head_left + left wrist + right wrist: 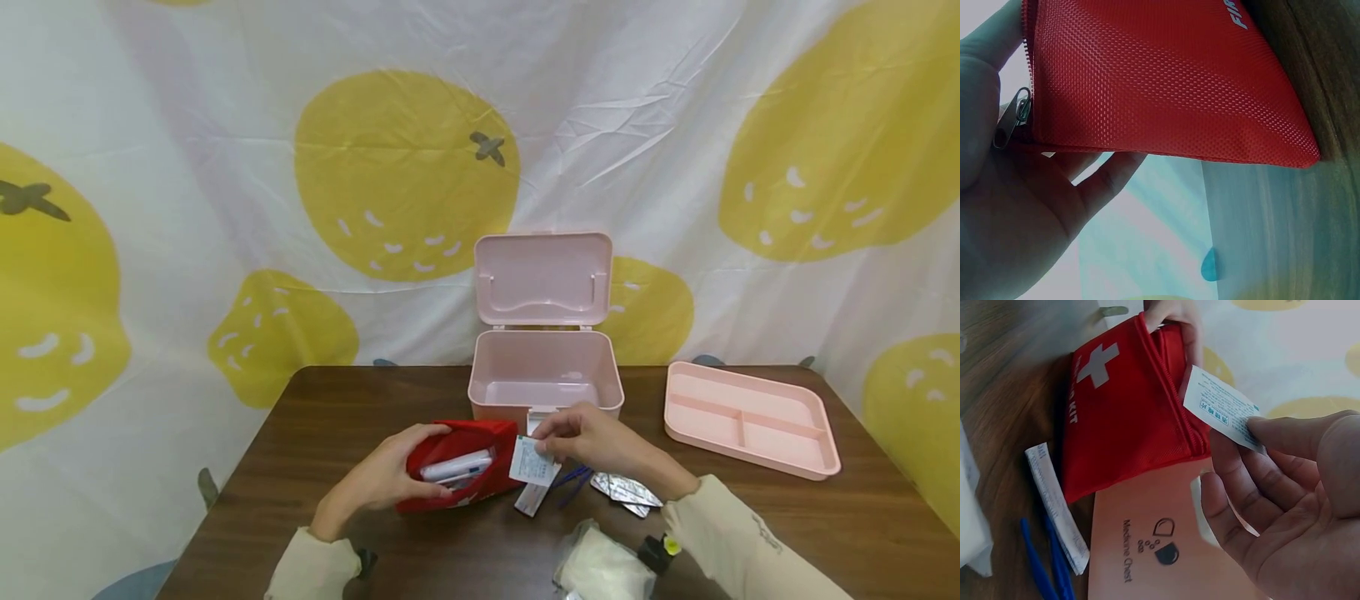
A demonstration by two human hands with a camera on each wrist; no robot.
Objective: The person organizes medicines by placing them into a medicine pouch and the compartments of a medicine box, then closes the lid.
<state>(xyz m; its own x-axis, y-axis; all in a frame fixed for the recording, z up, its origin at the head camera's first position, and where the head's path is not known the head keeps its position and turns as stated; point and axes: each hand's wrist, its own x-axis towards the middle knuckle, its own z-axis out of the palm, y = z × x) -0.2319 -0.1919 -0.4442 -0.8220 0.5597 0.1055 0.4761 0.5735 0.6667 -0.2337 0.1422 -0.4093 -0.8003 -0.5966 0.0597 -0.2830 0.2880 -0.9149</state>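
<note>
My left hand [384, 472] grips a red first-aid pouch [1124, 428] by its unzipped edge, thumb on the near side. The pouch's mouth gapes, and inside it lies a white wrapped roll [457, 465] with other things partly hidden beneath. In the left wrist view a metal zipper pull [1011, 122] hangs by the palm. Between thumb and fingers my right hand [596, 440] pinches a small square white sachet [1219, 406] with blue-green print, held beside the pouch's right end. A narrow printed white packet [1058, 509] lies on the table below the sachet.
A pink medicine chest [486, 367], lid raised, stands behind the pouch. Blue tweezers [576, 477] and silver foil packets [626, 490] lie under my right forearm. Nearer me is a clear bag of white material [606, 568]. A pink divided tray [705, 425] rests at the right.
</note>
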